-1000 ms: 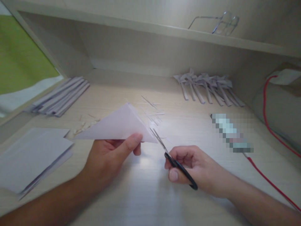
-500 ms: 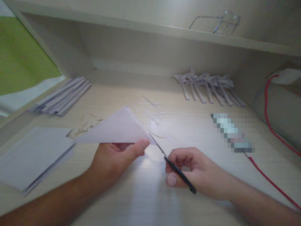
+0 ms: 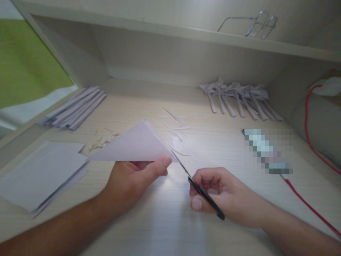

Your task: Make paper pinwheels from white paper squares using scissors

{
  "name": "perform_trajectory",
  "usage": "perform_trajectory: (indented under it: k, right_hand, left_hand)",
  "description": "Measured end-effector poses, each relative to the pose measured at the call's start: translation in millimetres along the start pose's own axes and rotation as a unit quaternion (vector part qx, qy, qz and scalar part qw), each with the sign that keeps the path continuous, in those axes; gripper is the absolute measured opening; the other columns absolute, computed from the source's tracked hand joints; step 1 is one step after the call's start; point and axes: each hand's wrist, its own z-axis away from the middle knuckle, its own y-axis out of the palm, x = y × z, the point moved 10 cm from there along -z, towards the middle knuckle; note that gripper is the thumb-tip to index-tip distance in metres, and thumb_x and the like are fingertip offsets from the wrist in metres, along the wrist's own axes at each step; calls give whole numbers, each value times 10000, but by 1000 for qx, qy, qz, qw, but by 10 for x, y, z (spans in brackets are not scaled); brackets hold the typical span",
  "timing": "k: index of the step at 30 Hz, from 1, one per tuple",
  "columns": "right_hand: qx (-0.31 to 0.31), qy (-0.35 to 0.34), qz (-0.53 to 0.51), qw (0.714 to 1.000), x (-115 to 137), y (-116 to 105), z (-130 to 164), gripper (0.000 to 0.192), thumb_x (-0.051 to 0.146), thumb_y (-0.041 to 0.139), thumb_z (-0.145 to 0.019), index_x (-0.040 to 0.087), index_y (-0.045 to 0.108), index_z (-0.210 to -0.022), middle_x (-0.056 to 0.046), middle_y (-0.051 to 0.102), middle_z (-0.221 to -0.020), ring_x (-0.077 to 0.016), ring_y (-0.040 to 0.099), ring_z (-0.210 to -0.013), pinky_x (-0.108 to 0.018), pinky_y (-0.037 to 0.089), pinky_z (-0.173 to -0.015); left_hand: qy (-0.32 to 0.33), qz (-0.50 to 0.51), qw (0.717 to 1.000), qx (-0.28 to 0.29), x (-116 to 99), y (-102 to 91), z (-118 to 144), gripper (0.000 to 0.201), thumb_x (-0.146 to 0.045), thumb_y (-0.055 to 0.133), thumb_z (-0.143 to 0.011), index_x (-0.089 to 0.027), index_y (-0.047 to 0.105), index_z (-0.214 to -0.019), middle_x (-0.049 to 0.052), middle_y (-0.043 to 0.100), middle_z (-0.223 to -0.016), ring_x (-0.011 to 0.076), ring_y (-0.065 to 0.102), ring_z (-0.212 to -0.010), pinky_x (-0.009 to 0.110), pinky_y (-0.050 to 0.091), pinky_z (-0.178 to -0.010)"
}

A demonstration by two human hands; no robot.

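Observation:
My left hand (image 3: 133, 179) pinches a folded white paper triangle (image 3: 133, 144) and holds it above the desk, thumb near its right corner. My right hand (image 3: 217, 193) grips small black-handled scissors (image 3: 198, 186). Their thin blades point up and left and meet the paper's right tip. Thin paper slivers (image 3: 176, 133) lie on the desk just behind the paper.
A stack of white sheets (image 3: 39, 174) lies at the left. Folded paper strips (image 3: 74, 110) sit at the back left, and finished paper pieces (image 3: 239, 97) at the back right. A red cable (image 3: 309, 204) runs along the right. Glasses (image 3: 255, 25) rest on the shelf.
The paper's right tip has dropped slightly toward the scissors and my left thumb has slid right along its edge. The scissors' blades have closed in at the tip.

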Motion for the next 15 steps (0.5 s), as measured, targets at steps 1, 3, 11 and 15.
perform_trajectory:
  k: [1, 3, 11, 15]
  right_hand:
    - [-1, 0, 1, 1000, 1, -1, 2, 397, 427, 916, -629, 171, 621, -702, 32, 525, -636, -102, 437, -595, -223, 316, -513]
    - [0, -3, 4, 1000, 1, 0, 4, 396, 429, 911, -640, 171, 617, -702, 35, 515, -635, -101, 427, -597, -225, 307, -516]
    - [-3, 5, 4, 1000, -52, -21, -1, 418, 442, 901, -661, 172, 584, -688, 54, 461, -607, -87, 369, -572, -232, 247, -508]
    - [-3, -1, 6, 1000, -48, -29, -7, 421, 453, 896, -670, 174, 582, -696, 53, 464, -613, -89, 370, -578, -234, 247, -511]
  left_hand:
    - [-1, -1, 1000, -1, 7, -3, -2, 246, -346, 740, -790, -227, 671, -586, -16, 715, -638, 166, 683, -639, 246, 566, -641]
    - [-9, -1, 1000, -2, 35, -7, -3, 248, -364, 748, -781, -230, 676, -585, -16, 720, -636, 170, 686, -636, 249, 568, -636]
    - [-18, 3, 1000, 14, 132, -13, 13, 293, -414, 717, -842, -227, 690, -619, -4, 715, -677, 178, 669, -707, 272, 545, -729]
    - [31, 60, 997, 27, 98, 6, 7, 358, -389, 618, -937, -220, 667, -624, 14, 707, -745, 188, 658, -799, 315, 515, -850]
